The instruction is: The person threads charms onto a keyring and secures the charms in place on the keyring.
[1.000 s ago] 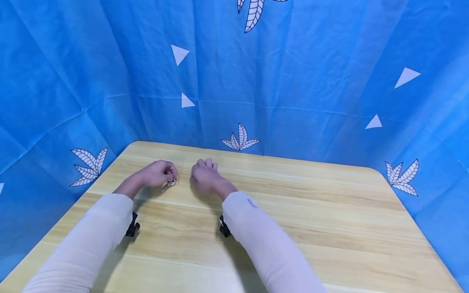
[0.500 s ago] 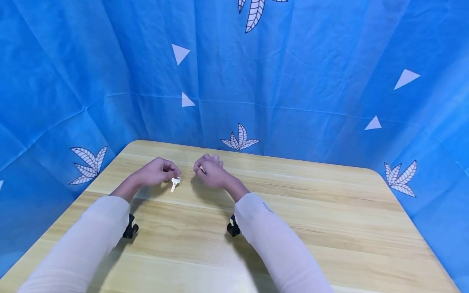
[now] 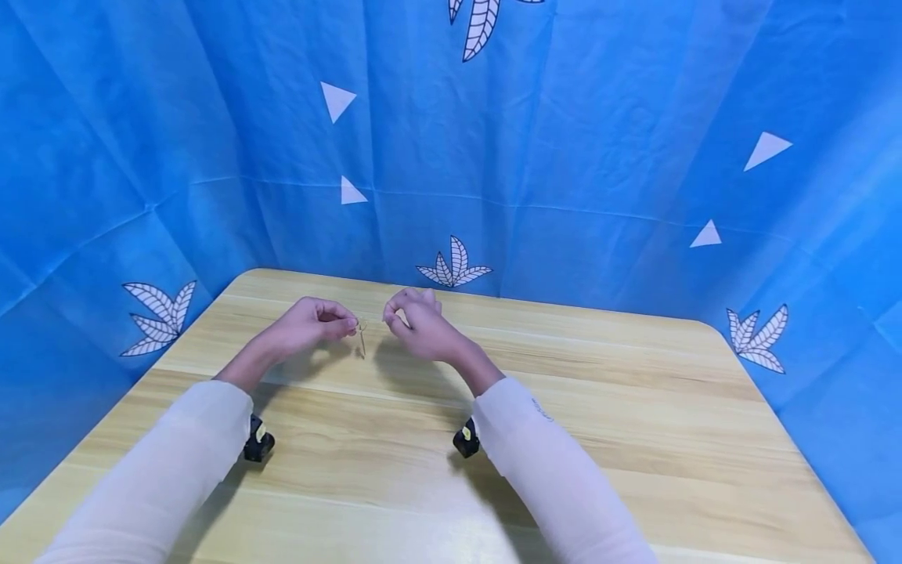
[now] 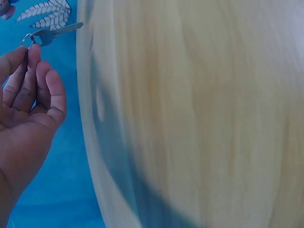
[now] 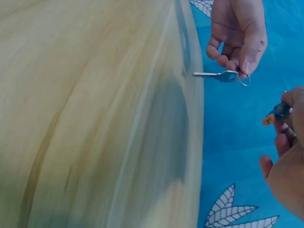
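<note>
In the head view my left hand point(image 3: 308, 325) is at the far left of the table, thumb and fingertips pinching a thin metal key ring point(image 5: 244, 80). A silvery key point(image 4: 54, 33) hangs from that ring, seen nearly edge-on from the head. Just to the right, my right hand point(image 3: 424, 327) is held apart from the left. Its thumb and index finger pinch a small blue and orange trinket point(image 5: 277, 114), whose exact kind is too small to tell. The right wrist view shows a gap between the trinket and the ring.
Both hands are above a light wooden table point(image 3: 564, 407), casting shadows on it. A blue curtain point(image 3: 599, 141) with white leaves and triangles surrounds the table's back and sides. Black cameras point(image 3: 258, 440) sit at both wrists below the pale sleeves point(image 3: 564, 478).
Both hands have risen a little and shifted right, the right hand farther, so the gap has widened. The key has come out from under the left fingers, hung facing the camera, then turned edge-on.
</note>
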